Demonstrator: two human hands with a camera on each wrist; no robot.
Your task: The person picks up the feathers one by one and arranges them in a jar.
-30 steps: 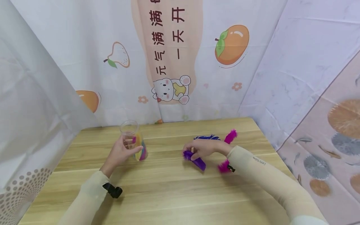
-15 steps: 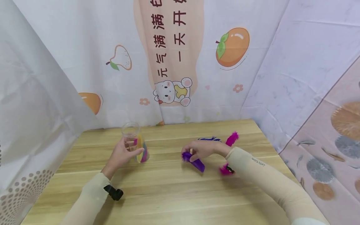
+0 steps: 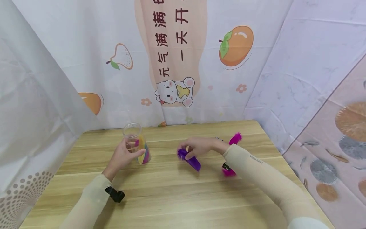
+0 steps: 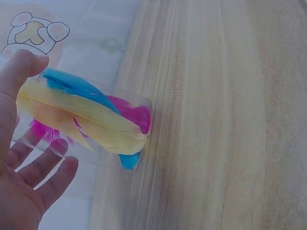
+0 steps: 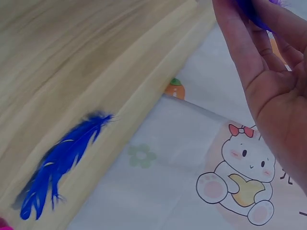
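Observation:
My left hand [image 3: 123, 158] grips a clear plastic cup [image 3: 132, 129] standing upright at the table's left side. Inside the cup lie several feathers, among them a yellow feather [image 4: 91, 115], a light blue one [image 4: 79, 88] and pink ones. Between the thumb and fingers of my right hand [image 3: 198, 147] is a purple feather [image 3: 192, 163], pinched above the middle of the table. In the right wrist view only a bit of that feather shows at the top edge. A blue feather [image 5: 64, 160] lies on the table behind the right hand, mostly hidden in the head view.
Magenta feathers lie right of the right hand, one magenta feather [image 3: 235, 138] farther back and another magenta feather [image 3: 228, 171] partly under the forearm. A printed white curtain [image 3: 183, 114] hangs along the back edge of the wooden table [image 3: 171, 197].
My right hand has moved left with the purple feather, closer to the cup, and now hides less of the table at right. The left hand stays on the cup.

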